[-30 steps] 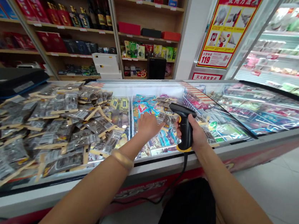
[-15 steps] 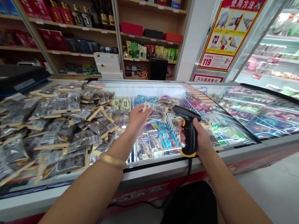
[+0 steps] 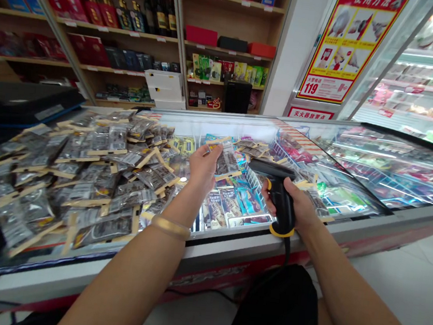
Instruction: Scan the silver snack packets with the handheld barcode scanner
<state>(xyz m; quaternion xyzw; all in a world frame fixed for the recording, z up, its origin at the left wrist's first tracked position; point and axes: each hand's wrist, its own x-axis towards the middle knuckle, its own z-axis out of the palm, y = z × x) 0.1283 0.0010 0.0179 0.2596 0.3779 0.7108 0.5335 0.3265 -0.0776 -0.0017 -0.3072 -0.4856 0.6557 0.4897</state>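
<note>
- The left hand pinches a clear packet with pale strips along its edges; the packet sits just right of the fingers.
- A gold-coloured bangle circles the wrist, nearer the wearer than those fingers.
- The right hand wraps its fingers around the handle of a black scanner with yellow trim; its head juts out above and left of them, and a cable hangs below.
- Left of the left fingers, a pile of similar packets spreads over the freezer.
- Below those fingers lie wrapped goods inside the freezer.
- Well beyond both hands' fingers stand stocked shelves and a red-and-yellow poster.
</note>
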